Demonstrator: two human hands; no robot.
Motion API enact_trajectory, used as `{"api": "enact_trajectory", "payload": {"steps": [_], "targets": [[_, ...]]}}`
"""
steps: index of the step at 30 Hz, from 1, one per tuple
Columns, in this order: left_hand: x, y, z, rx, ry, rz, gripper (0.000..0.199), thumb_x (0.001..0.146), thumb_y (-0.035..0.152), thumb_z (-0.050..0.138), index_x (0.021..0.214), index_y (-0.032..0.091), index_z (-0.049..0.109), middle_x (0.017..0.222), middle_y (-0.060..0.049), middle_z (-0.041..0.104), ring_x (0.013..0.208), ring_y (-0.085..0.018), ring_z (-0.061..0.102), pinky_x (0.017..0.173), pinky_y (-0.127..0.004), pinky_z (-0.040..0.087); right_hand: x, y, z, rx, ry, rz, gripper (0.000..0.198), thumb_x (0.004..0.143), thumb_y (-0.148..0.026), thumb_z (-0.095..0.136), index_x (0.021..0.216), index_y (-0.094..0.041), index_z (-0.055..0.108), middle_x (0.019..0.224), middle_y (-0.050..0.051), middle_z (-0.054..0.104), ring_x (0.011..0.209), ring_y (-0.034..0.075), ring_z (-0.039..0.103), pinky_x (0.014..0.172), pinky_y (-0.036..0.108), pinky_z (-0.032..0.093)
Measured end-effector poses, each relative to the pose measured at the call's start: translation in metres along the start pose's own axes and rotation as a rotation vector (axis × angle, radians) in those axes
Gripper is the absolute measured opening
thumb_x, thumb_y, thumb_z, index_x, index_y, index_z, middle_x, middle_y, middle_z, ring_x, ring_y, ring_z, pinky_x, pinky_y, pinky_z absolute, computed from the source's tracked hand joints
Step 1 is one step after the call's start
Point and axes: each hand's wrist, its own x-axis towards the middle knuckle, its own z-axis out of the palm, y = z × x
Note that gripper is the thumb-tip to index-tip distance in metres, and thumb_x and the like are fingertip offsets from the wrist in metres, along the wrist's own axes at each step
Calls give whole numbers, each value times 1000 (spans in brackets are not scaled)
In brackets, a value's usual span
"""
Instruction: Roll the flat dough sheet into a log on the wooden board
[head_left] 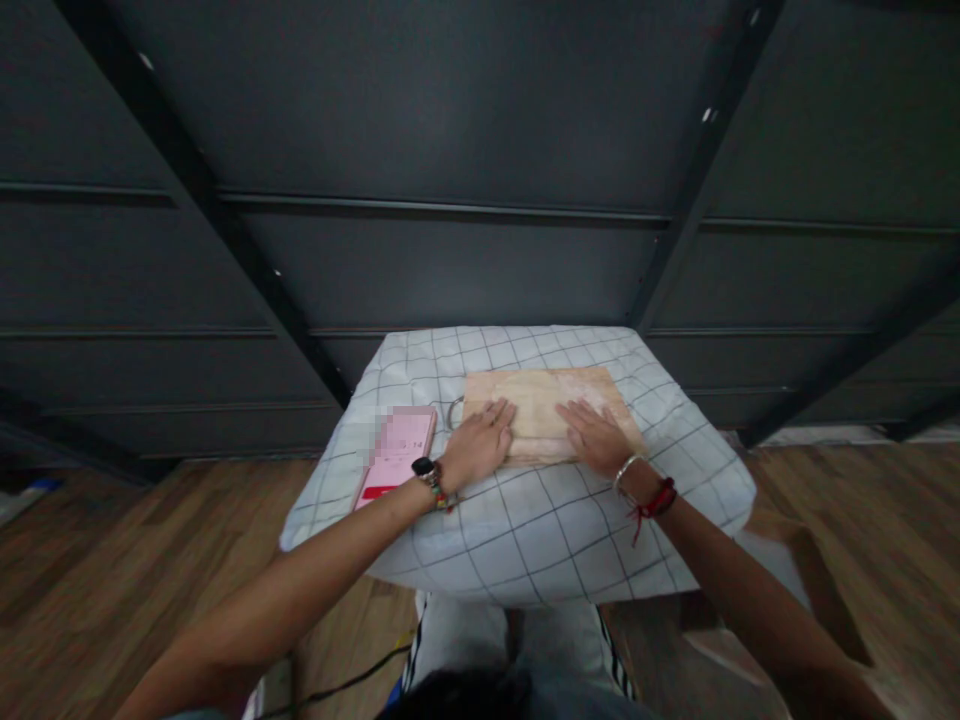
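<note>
A rectangular light-wood board [607, 385] lies on the table with a metal ring [454, 412] at its left edge. On it is a thin, pale, flat layer [534, 415] whose kind I cannot make out. My left hand [478, 438] rests flat at the left of this layer, fingers stretched out. Over on the right side, my right hand [598, 436] also lies palm down with its fingers spread. Neither hand grips anything. What is under the palms is hidden. A whitish patch shows on the board near my right fingers.
A white checked cloth [540, 540] covers the small table. Left of the board lies a pink phone [397, 465], partly behind my left wrist. Dark panels [450, 270] stand close behind the table. A cardboard box [817, 580] sits on the wooden floor at right; a dark cable [352, 685] runs lower left.
</note>
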Motion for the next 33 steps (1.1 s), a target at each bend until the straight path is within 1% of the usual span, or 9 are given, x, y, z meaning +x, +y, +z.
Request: {"api": "enact_trajectory", "payload": {"steps": [3,7,9,13,19,24,27,29,33], "targets": [[9,-2,-3,10,-26,-60,53,94,28,22,143,14,34,150,-9,31,138,-24,27,111,-42,25,8,6,3,28,-27,28,51,92,-22,27,142,-17,37,146,11,38,137,25,28,106,56,24],[8,-3,-2,-4,-32,16,53,94,30,19,145,17,31,150,-7,31,139,-21,25,112,-39,21,7,10,10,43,-47,-33,52,92,-24,26,142,-22,38,147,7,38,137,24,27,107,56,21],[11,-4,-3,-12,-41,7,54,94,29,19,145,17,29,151,-8,29,139,-21,24,112,-40,21,10,11,9,43,-58,2,53,92,-24,26,143,-24,36,147,6,38,138,23,26,108,55,21],[21,-5,-8,-17,-95,-89,55,93,29,20,146,13,28,151,-13,27,139,-27,24,110,-45,23,19,10,1,37,-78,102,53,92,-23,24,145,-18,33,149,11,34,138,24,24,106,58,23],[10,-4,-5,-39,-116,15,55,94,30,19,147,17,25,152,-8,26,140,-21,22,113,-39,18,11,9,-2,17,-132,9,53,92,-25,27,144,-23,34,150,6,32,140,23,21,108,57,19],[32,-9,-7,-25,-129,-145,56,93,28,22,146,12,24,152,-14,25,139,-27,24,110,-46,22,29,13,-5,12,-143,110,52,94,-22,25,145,-21,31,152,9,26,140,26,18,106,61,21],[24,-6,-2,-25,-86,-80,55,93,29,23,145,15,28,151,-12,28,139,-25,25,110,-45,22,21,13,-1,-2,-139,29,52,93,-22,28,145,-23,33,151,8,30,140,25,21,107,60,21],[17,-3,1,-15,-10,-30,54,92,29,24,145,18,30,150,-9,31,139,-23,25,112,-42,21,15,13,1,20,-140,-7,52,92,-22,29,145,-21,33,150,8,31,139,25,22,107,60,20],[27,-3,-3,-21,8,-82,54,92,28,27,144,16,30,151,-10,28,139,-26,22,111,-47,20,29,15,-1,49,-132,117,52,93,-21,24,145,-19,32,151,11,30,139,25,21,106,60,22]]}}
